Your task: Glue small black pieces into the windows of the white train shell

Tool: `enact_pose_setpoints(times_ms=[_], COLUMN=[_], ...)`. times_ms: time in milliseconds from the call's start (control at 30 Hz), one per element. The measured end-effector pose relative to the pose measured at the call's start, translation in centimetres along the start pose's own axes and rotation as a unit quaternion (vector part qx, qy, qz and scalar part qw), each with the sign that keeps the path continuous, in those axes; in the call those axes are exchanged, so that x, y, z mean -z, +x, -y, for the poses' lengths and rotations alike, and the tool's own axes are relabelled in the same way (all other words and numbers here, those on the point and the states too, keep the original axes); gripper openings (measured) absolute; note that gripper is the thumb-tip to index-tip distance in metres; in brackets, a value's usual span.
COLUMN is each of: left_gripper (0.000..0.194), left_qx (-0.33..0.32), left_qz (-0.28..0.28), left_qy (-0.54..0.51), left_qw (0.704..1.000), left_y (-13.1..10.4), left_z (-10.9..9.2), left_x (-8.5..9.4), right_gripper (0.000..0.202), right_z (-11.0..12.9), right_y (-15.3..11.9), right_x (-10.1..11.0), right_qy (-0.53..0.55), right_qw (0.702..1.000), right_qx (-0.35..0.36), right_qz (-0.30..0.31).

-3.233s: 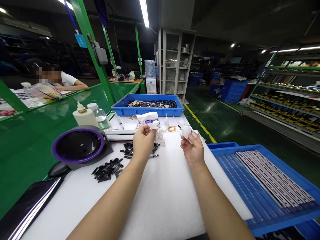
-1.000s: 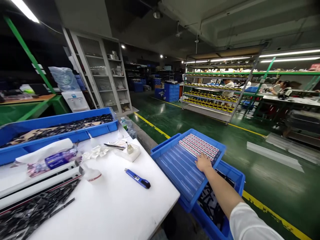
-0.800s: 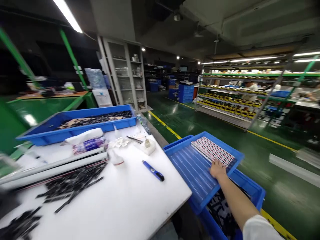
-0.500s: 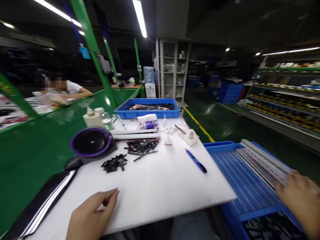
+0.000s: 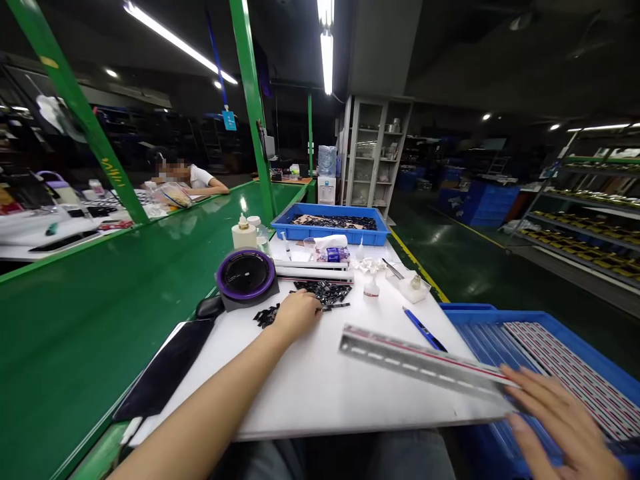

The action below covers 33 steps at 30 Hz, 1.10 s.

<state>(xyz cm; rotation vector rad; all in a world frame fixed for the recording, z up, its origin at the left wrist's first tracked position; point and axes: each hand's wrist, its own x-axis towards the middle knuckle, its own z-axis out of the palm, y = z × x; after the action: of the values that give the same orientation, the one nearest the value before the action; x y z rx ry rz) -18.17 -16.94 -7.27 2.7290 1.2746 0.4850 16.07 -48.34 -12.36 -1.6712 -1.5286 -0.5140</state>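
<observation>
My left hand (image 5: 299, 316) reaches over the white table (image 5: 320, 387), its fingertips at the near edge of a pile of small black pieces (image 5: 330, 291). Its fingers are bent together, and what they hold, if anything, is hidden. A smaller black pile (image 5: 265, 316) lies left of that hand. My right hand (image 5: 560, 413) grips the right end of a long, light metal strip (image 5: 420, 360) with a red line, between thumb and fingers. Slightly blurred, the strip slants over the table's right part. Beyond it lies a blue cutter (image 5: 424, 329).
A blue tray (image 5: 545, 320) with more strips stands at the right. Another blue tray (image 5: 330, 231) sits at the table's far end. Near the left edge are a purple-rimmed round container (image 5: 246, 275), a pump bottle (image 5: 244, 236) and a dark pouch (image 5: 167, 367).
My left hand has moved forward to the black pieces. My right hand has taken a strip from the right tray and brought it over the table. The view has turned left.
</observation>
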Motion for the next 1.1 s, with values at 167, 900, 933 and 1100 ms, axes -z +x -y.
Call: enact_pose_setpoints(times_ms=[167,900,933,1100], left_gripper=[0.022,0.018,0.018,0.015], left_qx=[0.061,0.075,0.065,0.006], left_qz=[-0.070,-0.026,-0.025,-0.039], left_qy=[-0.063,-0.357,-0.354,-0.320], left_qw=[0.994,0.931,0.933,0.947], left_y=[-2.6,-16.1,-16.3,-17.6], left_z=[2.2,-11.4,-11.5,-11.2], left_x=[3.1,5.5,5.4,5.2], right_gripper=[0.031,0.028,0.029,0.029], right_z=[6.7,22.8,22.8,22.3], right_y=[2.4,5.0,4.8,3.9], right_x=[-3.9,-5.4,-5.4,-5.4], right_qy=[0.072,0.619,0.631,0.613], right_qw=[0.991,0.683,0.666,0.672], right_qx=[0.097,-0.351,-0.364,-0.371], right_qz=[0.051,0.167,0.160,0.186])
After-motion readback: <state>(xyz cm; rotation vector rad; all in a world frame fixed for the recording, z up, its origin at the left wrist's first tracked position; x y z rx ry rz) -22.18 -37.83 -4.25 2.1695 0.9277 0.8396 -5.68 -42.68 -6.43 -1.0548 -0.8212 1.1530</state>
